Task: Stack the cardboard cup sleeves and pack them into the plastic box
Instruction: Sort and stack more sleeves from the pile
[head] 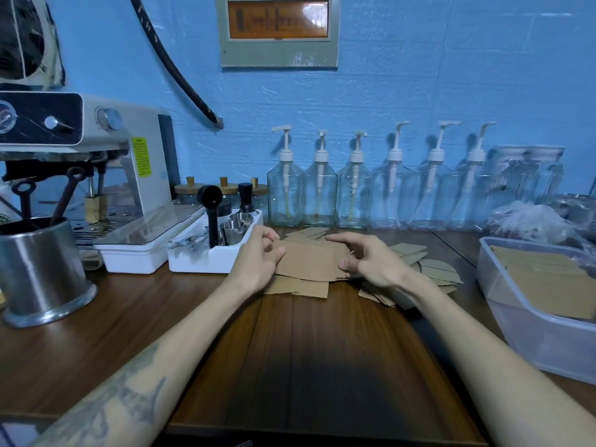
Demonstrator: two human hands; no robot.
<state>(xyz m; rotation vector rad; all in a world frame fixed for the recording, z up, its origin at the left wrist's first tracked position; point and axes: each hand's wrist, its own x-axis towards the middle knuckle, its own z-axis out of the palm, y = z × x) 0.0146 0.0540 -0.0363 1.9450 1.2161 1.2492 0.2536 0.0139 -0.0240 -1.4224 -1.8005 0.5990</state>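
Observation:
Flat brown cardboard cup sleeves (311, 261) lie in a loose pile on the wooden counter, spreading right to more sleeves (435, 269). My left hand (258, 259) grips the left edge of a small stack of sleeves, fingers curled round it. My right hand (367, 261) pinches the stack's right edge with thumb below and fingers stretched above. At the right stands the clear plastic box (516, 321), with stacked sleeves (545, 285) inside.
A white tray (206, 258) with metal cups and a black scoop stands just left of my left hand. An espresso machine (96, 150) and a steel canister (38, 269) are further left. Glass pump bottles (319, 191) line the blue wall behind.

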